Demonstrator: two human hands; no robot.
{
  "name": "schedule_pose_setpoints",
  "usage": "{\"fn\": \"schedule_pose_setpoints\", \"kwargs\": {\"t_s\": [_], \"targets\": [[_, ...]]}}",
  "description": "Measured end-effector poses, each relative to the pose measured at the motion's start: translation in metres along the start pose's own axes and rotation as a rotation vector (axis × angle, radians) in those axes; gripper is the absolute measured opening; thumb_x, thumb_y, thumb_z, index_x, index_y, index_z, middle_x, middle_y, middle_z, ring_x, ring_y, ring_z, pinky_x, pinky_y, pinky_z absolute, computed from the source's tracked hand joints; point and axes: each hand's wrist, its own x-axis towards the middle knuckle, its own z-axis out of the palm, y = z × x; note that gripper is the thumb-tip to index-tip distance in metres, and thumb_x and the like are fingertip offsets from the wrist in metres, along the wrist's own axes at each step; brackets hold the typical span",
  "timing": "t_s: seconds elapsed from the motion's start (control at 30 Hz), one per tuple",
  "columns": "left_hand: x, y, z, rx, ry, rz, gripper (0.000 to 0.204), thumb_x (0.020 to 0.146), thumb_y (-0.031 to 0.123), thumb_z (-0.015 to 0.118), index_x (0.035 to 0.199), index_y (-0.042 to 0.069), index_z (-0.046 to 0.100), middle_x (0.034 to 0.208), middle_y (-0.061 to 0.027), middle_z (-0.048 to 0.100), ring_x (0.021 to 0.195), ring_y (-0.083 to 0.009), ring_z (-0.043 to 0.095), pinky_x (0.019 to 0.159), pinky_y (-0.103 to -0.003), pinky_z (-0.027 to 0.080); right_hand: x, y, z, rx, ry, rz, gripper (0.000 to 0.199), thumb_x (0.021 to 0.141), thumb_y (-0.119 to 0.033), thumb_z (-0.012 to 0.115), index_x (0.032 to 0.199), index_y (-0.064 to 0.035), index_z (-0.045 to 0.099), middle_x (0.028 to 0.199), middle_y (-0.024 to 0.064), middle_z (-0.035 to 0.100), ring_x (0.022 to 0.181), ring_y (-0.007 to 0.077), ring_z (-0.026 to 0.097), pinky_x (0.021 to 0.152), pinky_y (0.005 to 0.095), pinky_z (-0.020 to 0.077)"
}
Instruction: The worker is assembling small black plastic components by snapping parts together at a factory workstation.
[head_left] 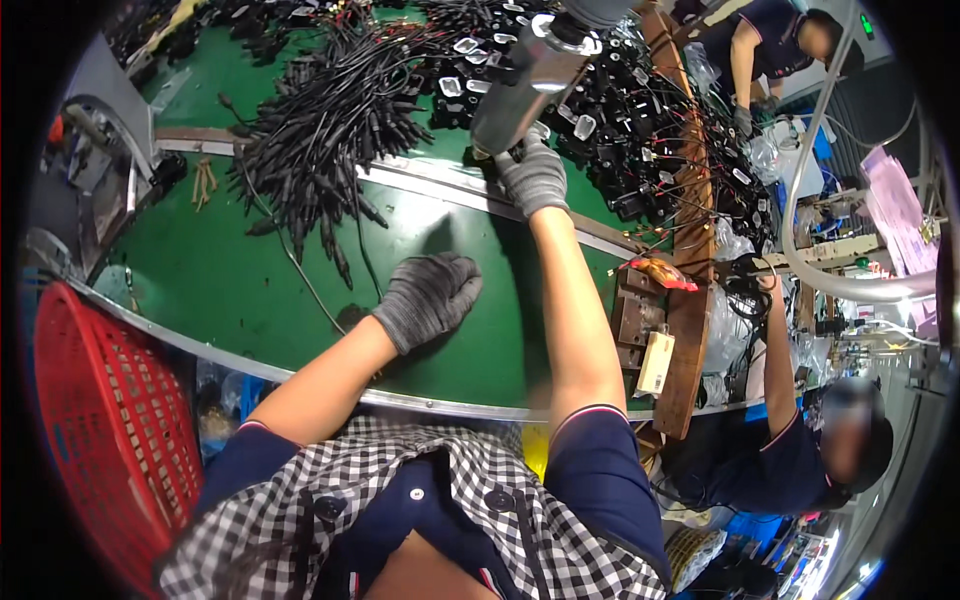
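My left hand, in a grey knit glove, rests on the green tabletop with its fingers curled in. Whatever it may hold is hidden. Farther off, my right hand, gloved the same way, reaches to the lower end of a shiny metal tube hanging over the table. Its fingertips are partly hidden there, so their grip does not show. Left of it lies a heap of black cables with connectors; one loose cable trails toward my left wrist. Small black parts with clear windows are piled to its right.
A metal rail crosses the table. A wooden board edges its right side, beside a metal block and a pale box. A red basket stands at left. Two co-workers are at right.
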Motion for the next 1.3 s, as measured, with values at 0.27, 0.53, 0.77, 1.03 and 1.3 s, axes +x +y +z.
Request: {"fn": "schedule_pose_setpoints", "kwargs": {"t_s": [0.27,0.53,0.77,1.03,1.3], "targets": [[0.001,-0.016,0.012,-0.515,0.293,-0.162,0.034,0.084,0.017,0.057,0.113,0.001,0.051,0.093,-0.0110,0.060,0.079,-0.0197,0.060,0.070,-0.031,0.048,-0.005,0.017,0.011,0.130,-0.004,-0.215,0.039,0.078,-0.035,0.063,0.105,-0.0076,0.058,0.091,0.0176,0.064,0.083,0.0326,0.061,0.073,0.0399,0.0474],[0.013,-0.030,0.008,-1.231,0.299,-0.587,0.045,0.082,0.015,0.061,0.122,0.002,0.043,0.107,-0.0069,0.053,0.085,-0.0131,0.056,0.076,-0.026,0.046,0.002,-0.003,0.017,0.104,-0.130,-0.221,0.036,0.076,-0.034,0.066,0.100,-0.0072,0.061,0.087,0.0166,0.064,0.083,0.0300,0.062,0.073,0.0359,0.0477],[0.022,-0.061,0.027,-1.461,0.425,-0.450,0.024,0.085,0.030,0.055,0.095,0.008,0.057,0.084,-0.0053,0.060,0.075,-0.0147,0.058,0.065,-0.028,0.048,-0.046,-0.019,0.009,0.308,-0.117,-0.364,0.031,0.073,-0.025,0.073,0.091,-0.0019,0.063,0.075,0.0093,0.064,0.067,0.0149,0.058,0.065,0.0290,0.0465],[0.001,-0.016,-0.022,-2.219,-0.264,-0.335,0.039,0.084,0.036,0.053,0.097,0.000,0.059,0.083,-0.0096,0.062,0.074,-0.0226,0.060,0.070,-0.029,0.049,-0.077,-0.001,-0.037,0.925,-0.555,-0.161,0.022,0.078,-0.024,0.066,0.084,-0.0031,0.060,0.066,0.0041,0.055,0.063,0.0134,0.054,0.058,0.0274,0.0442],[-0.009,-0.011,-0.039,-2.023,-0.773,0.091,0.051,0.078,0.031,0.062,0.111,-0.007,0.054,0.093,-0.0173,0.063,0.079,-0.0225,0.061,0.070,-0.031,0.049,-0.063,-0.115,0.045,0.359,-0.599,-0.266,0.028,0.076,-0.026,0.067,0.092,-0.0046,0.061,0.087,0.0111,0.063,0.076,0.0245,0.062,0.069,0.0358,0.0483]]}}
